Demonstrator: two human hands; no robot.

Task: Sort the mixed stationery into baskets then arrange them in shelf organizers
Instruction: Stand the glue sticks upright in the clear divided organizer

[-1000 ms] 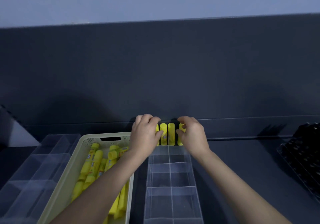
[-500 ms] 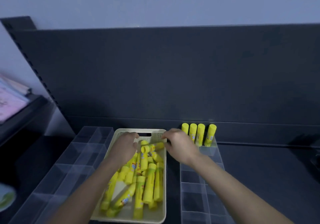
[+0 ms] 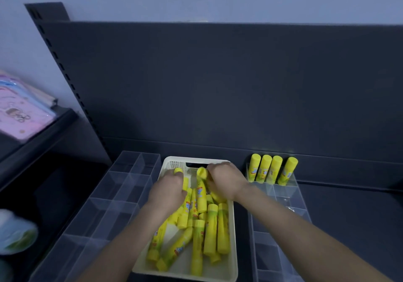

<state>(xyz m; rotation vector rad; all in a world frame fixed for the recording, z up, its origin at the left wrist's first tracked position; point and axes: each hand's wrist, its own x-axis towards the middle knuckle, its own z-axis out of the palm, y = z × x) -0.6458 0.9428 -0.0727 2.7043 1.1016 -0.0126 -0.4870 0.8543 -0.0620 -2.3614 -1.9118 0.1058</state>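
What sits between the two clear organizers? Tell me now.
In the head view, a cream basket of yellow glue sticks fills the gap between the left organizer and the right organizer.

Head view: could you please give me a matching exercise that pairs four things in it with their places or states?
Things:
1. four upright glue sticks
2. cream basket
3. pink booklets
4. left hand

Places or states:
a. on the side shelf at far left
b. gripping a glue stick over the basket's far end
c. in the clear right organizer's back compartment
d. holding loose glue sticks lying down

Pairs: 1-c, 2-d, 3-a, 4-b.
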